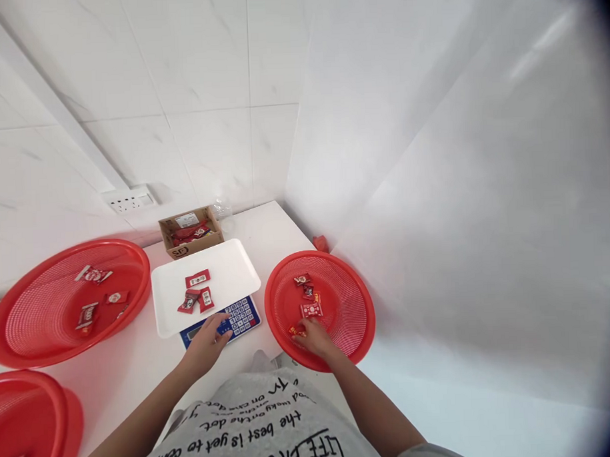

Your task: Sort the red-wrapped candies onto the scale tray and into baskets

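Observation:
A blue scale [241,319] with a white tray [226,274] stands on the white table; three red snack packets [197,293] lie on the tray. My left hand [207,338] rests at the scale's front, fingers curled against its keypad and display. To the right sits a red mesh basket [345,300] holding several small red packets [310,296]. My right hand [316,338] reaches into the basket's near side, fingers closed round a small red-and-yellow packet [296,331].
A large red basket [130,258] with a few packets sits at the left, and another red basket [36,411] at the lower left. A cardboard box [190,234] of packets stands behind the scale, near a wall socket [128,200]. White walls close in on the right.

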Demonstrator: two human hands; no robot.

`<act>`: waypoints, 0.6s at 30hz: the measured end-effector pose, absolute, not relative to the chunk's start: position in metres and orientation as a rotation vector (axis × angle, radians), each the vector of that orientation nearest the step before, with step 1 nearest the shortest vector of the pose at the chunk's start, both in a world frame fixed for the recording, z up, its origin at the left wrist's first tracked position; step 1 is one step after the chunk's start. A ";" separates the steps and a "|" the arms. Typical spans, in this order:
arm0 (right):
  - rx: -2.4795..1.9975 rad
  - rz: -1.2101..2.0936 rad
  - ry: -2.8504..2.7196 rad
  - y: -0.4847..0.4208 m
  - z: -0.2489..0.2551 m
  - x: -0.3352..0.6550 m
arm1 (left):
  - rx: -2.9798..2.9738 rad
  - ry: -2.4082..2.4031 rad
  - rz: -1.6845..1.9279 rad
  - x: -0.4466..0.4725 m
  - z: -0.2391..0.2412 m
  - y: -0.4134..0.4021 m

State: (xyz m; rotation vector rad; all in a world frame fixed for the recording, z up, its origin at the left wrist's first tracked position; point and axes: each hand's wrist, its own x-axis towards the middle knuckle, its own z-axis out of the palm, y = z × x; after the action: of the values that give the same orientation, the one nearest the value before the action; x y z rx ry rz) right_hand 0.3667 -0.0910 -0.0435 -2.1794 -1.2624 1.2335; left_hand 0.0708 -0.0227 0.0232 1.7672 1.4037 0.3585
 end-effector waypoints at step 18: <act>-2.302 0.966 -1.534 -0.044 -0.062 0.440 | 1.678 1.529 0.355 0.110 0.035 -0.049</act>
State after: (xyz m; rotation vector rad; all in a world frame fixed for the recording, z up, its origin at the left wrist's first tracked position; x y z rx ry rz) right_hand 0.4395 -0.0436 -0.0625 -2.3021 -1.5345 0.9658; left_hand 0.1102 -0.0488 0.0349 1.6780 1.5294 0.3553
